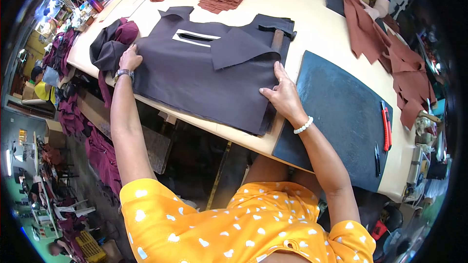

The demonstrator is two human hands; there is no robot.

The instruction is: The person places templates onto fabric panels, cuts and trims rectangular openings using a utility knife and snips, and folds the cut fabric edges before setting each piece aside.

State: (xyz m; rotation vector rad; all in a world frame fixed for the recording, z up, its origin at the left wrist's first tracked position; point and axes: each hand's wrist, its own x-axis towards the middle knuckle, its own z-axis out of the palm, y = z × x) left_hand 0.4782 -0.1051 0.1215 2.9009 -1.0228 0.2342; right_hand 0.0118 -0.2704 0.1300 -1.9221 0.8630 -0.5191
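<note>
1. Dark-brown fabric panels (195,78) lie stacked on a pale worktable (312,29), just left of a black cutting mat (336,117).
2. Left hand (129,59), at the panels' side farthest from the mat, touches the cloth with curled fingers; whether they are clamped on it, one cannot tell.
3. Right hand (282,92), at the side nearest the mat, rests with thumb and fingers spread apart, the thumb against the cloth.
4. Wooden-handled hammer (278,41) lies on the panels, near the mat's far left corner, its handle end hidden by a turned-back cloth flap (243,48).
5. White-bordered slit (195,38) marks the top panel, farther from the mat than the flap.
6. Red utility knife (386,126) and a slim black tool (377,159) lie along the mat's right edge.
7. Rust-brown cut pieces (412,75) trail beyond the mat's far right corner; a co-worker's hand (371,10) is beside them.
</note>
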